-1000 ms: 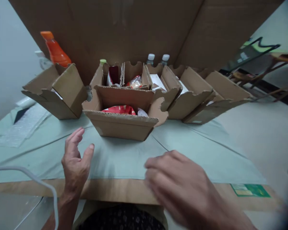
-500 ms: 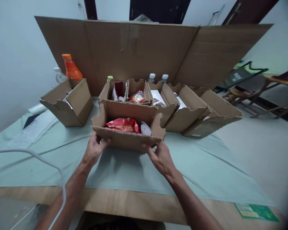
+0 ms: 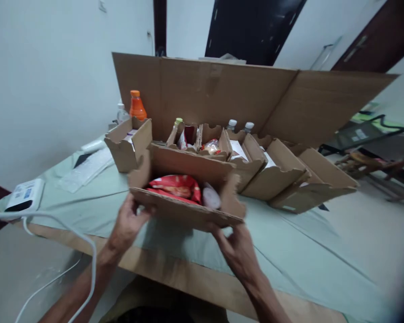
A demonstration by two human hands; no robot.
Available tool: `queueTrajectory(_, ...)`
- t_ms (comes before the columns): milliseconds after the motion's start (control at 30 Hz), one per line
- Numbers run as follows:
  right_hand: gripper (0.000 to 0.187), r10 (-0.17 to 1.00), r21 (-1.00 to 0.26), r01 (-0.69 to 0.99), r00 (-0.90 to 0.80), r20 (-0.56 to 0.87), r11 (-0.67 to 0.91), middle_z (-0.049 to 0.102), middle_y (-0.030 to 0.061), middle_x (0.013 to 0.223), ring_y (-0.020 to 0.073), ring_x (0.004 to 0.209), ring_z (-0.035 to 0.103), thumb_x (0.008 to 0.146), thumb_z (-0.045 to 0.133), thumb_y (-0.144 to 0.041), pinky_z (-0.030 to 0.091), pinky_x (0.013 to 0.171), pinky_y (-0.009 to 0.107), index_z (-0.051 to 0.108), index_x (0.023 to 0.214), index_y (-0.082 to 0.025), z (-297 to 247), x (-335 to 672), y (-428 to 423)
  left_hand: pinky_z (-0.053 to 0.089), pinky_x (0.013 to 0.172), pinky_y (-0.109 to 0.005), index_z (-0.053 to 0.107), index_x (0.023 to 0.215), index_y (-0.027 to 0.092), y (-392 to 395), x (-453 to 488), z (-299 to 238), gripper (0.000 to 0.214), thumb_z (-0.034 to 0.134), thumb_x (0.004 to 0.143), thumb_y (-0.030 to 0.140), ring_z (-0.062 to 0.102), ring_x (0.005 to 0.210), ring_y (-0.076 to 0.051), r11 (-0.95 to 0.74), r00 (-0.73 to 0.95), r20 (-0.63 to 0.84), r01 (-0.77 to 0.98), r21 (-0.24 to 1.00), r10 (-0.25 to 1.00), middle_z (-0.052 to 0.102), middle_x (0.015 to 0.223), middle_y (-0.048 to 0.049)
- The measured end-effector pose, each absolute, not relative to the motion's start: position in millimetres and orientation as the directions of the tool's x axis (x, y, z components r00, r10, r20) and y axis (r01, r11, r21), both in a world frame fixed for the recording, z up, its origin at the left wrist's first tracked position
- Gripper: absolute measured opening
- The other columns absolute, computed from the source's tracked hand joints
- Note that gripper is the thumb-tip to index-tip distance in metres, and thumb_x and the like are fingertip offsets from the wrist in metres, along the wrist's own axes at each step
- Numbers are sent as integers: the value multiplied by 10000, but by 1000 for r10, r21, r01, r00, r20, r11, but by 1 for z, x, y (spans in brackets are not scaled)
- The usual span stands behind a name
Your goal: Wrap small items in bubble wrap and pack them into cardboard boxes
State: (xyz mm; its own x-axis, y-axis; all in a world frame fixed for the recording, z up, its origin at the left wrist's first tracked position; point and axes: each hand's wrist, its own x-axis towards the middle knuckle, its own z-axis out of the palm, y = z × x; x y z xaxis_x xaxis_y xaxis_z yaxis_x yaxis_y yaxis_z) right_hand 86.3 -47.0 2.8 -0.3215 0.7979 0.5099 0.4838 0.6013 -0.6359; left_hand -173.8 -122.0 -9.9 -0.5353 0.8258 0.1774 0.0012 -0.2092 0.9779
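Note:
Between my hands is an open cardboard box point(image 3: 185, 214), somewhat blurred and apparently held above the cloth. Inside it lie a shiny red packet point(image 3: 175, 185) and a pale rolled item point(image 3: 211, 196) whose kind I cannot make out. My left hand point(image 3: 129, 220) grips the box's front left corner, thumb on the front wall and fingers partly hidden. At the front right corner, my right hand point(image 3: 236, 246) holds it in the same way, its fingers mostly out of sight beneath.
Behind stand several cardboard boxes point(image 3: 274, 181) in a row, and another box point(image 3: 123, 154) at left. An orange bottle point(image 3: 138, 107) is near a tall cardboard panel point(image 3: 249, 96). A white cable point(image 3: 93, 260) loops at left, by a white device point(image 3: 26, 195).
Both hands have brought the box nearer to me, away from the row behind, and it now sits slightly turned. My view has swung left, showing the white device.

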Motion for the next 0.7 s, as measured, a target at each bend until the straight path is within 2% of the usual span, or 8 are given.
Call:
queueTrajectory(33, 329, 810, -618, 533, -287, 511, 579, 744, 107, 928, 275, 821, 702, 949, 567, -485, 590, 661, 368, 695, 1036, -194, 2, 100, -50, 509, 1027, -379, 625, 1213, 182, -118, -164, -7, 556, 819, 733, 387, 653, 1154, -280, -217, -477, 189, -4, 976, 858, 717, 1216, -89)
queueTrajectory(100, 344, 815, -570, 605, -261, 517, 556, 751, 122, 1001, 285, 834, 714, 925, 611, -478, 594, 648, 367, 689, 1098, -192, -4, 127, -61, 468, 1081, -374, 627, 1236, 187, -118, -148, -10, 504, 779, 783, 347, 606, 1242, -277, -212, -375, 190, -18, 977, 907, 683, 1297, -93)
queueTrajectory(200, 420, 818, -545, 626, -305, 488, 558, 738, 137, 1136, 298, 942, 728, 918, 644, -422, 619, 752, 389, 625, 1270, -194, -22, 136, -83, 483, 1045, -365, 643, 1223, 182, -125, -154, -26, 441, 722, 804, 296, 619, 1202, -273, -163, -341, 142, -34, 986, 929, 700, 1257, -83)
queueTrajectory(333, 549, 812, -647, 491, -369, 452, 583, 672, 158, 1295, 278, 1012, 727, 944, 608, -344, 636, 762, 371, 467, 1457, -211, -43, 87, -99, 509, 979, -392, 688, 1101, 157, -114, -217, -33, 414, 698, 697, 252, 645, 1101, -301, -162, -407, 144, -10, 987, 902, 747, 1088, -73)
queueTrajectory(433, 682, 793, -709, 391, -456, 405, 587, 595, 166, 1418, 268, 1119, 700, 942, 590, -266, 639, 792, 359, 312, 1564, -230, -52, 62, -94, 468, 1055, -413, 664, 1186, 175, -100, -261, -21, 519, 684, 674, 256, 585, 1246, -320, -200, -428, 187, 14, 980, 884, 706, 1250, -76)
queueTrajectory(533, 655, 807, -740, 395, -488, 333, 544, 590, 153, 1431, 274, 1194, 660, 938, 586, -273, 618, 872, 384, 351, 1548, -238, -56, 65, -72, 426, 1117, -486, 549, 1372, 194, -109, -267, -22, 676, 725, 741, 361, 504, 1371, -344, -140, -564, 161, 81, 987, 810, 606, 1426, -116)
queueTrajectory(633, 663, 844, -809, 407, -502, 189, 423, 598, 172, 1407, 257, 1041, 698, 907, 632, -393, 613, 840, 395, 414, 1504, -203, -61, 75, -43, 401, 1141, -559, 461, 1463, 214, -140, -240, -51, 749, 717, 816, 490, 464, 1415, -365, -18, -703, 106, 131, 991, 704, 513, 1519, -160)
queueTrajectory(700, 669, 832, -850, 391, -547, 96, 354, 625, 172, 1361, 242, 949, 700, 853, 694, -429, 606, 832, 402, 484, 1440, -186, -65, 74, -25, 412, 1135, -576, 423, 1497, 242, -161, -215, -74, 750, 694, 853, 515, 493, 1395, -370, 21, -657, 75, 137, 990, 750, 479, 1547, -165)
